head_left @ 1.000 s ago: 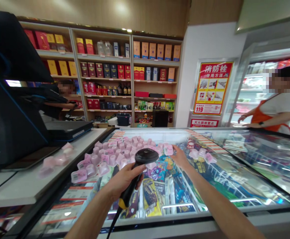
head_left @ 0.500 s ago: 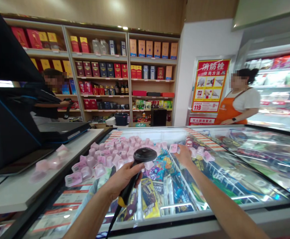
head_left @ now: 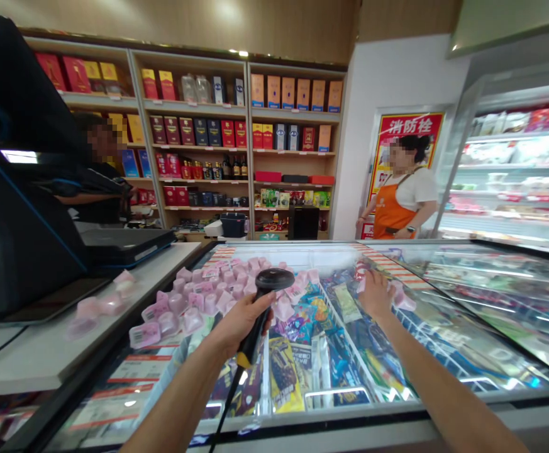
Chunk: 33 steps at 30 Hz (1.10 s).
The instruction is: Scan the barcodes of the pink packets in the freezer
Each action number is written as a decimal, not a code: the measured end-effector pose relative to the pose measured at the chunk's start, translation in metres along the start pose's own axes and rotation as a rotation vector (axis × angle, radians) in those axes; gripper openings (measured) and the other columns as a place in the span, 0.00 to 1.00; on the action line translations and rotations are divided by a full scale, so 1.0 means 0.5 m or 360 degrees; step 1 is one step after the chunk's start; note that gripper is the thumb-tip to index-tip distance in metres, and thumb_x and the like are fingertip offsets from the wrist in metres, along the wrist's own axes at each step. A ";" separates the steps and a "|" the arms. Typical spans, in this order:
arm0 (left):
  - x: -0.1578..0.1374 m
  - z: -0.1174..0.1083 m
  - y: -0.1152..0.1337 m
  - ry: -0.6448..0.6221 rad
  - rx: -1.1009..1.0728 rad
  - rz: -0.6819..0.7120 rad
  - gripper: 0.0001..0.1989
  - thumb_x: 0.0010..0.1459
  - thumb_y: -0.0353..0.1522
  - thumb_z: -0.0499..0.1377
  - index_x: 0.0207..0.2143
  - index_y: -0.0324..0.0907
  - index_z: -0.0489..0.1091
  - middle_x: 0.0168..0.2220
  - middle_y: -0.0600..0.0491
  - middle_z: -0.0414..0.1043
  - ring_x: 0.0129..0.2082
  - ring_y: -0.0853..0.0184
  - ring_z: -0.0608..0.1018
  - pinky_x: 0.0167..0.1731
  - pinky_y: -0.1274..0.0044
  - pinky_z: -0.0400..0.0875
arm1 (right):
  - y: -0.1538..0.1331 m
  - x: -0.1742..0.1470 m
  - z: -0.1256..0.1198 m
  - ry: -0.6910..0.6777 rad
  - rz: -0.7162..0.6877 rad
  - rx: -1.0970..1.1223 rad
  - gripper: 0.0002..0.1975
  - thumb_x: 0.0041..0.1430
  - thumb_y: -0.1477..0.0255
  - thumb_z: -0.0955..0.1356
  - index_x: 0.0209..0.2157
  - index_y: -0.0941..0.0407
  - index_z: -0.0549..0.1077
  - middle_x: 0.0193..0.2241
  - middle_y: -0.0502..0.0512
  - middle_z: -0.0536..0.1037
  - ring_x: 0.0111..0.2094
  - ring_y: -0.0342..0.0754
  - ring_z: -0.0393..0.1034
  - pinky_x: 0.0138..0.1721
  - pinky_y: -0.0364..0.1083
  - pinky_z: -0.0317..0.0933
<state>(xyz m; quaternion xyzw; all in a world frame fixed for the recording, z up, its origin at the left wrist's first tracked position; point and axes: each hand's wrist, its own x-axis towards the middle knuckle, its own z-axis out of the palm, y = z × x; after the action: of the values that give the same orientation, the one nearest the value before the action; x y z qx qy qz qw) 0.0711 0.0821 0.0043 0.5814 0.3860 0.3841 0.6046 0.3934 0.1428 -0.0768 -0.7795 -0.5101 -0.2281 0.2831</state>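
Note:
My left hand (head_left: pixel 242 322) is wrapped round the handle of a black and yellow handheld barcode scanner (head_left: pixel 274 278), its head pointing away over the glass freezer top (head_left: pixel 312 255). A heap of small pink plastic cups (head_left: pixel 194 319) with labelled lids lies on the glass beyond and left of the scanner. On the right, my right hand (head_left: pixel 375 294) is low over a smaller group of the same cups (head_left: pixel 404 297). Its fingers are curled at a pink cup (head_left: pixel 361 285), mostly hidden by the hand.
Several more cups (head_left: pixel 111 304) sit on the white counter (head_left: pixel 43 358) at left, beside a dark checkout machine (head_left: pixel 14 189). Packaged goods show beneath the glass. Two people stand beyond: one in an orange apron (head_left: pixel 390 207), another in dark clothes (head_left: pixel 97 201). The scanner cable (head_left: pixel 227 402) hangs toward me.
My right hand has moved right, from beside the main heap to the smaller group, taking along the pink cup it held. My left hand keeps the scanner. The aproned person has moved left.

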 end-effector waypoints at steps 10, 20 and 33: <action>-0.040 -0.005 0.007 0.0024 0.0025 -0.0052 0.14 0.47 0.42 0.53 0.24 0.39 0.58 0.17 0.59 0.62 0.15 0.77 0.64 0.16 0.82 0.57 | -0.254 -0.084 0.008 -0.0658 -0.0320 0.0769 0.28 0.40 0.67 0.65 0.47 0.57 0.61 0.38 0.57 0.72 0.38 0.51 0.66 0.37 0.48 0.57; -0.070 -0.009 0.021 -0.0088 0.0024 -0.0049 0.14 0.46 0.42 0.54 0.23 0.40 0.58 0.18 0.59 0.62 0.15 0.76 0.64 0.17 0.82 0.58 | -0.223 -0.073 0.019 -0.0142 -0.0377 0.1028 0.27 0.40 0.76 0.61 0.47 0.58 0.58 0.41 0.57 0.69 0.40 0.49 0.63 0.42 0.47 0.56; -0.040 0.047 0.024 -0.0156 -0.0005 -0.0088 0.14 0.45 0.41 0.56 0.22 0.40 0.57 0.16 0.60 0.61 0.14 0.77 0.64 0.16 0.83 0.56 | -0.144 -0.049 0.015 -0.0006 -0.0343 0.0805 0.27 0.43 0.75 0.61 0.49 0.58 0.57 0.37 0.58 0.70 0.38 0.51 0.63 0.41 0.50 0.54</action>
<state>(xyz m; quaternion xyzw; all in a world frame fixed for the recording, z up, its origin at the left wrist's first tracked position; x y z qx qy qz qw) 0.0843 0.0548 0.0172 0.5876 0.3712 0.3387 0.6341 0.3182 0.1545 -0.0832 -0.6257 -0.6314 -0.1210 0.4418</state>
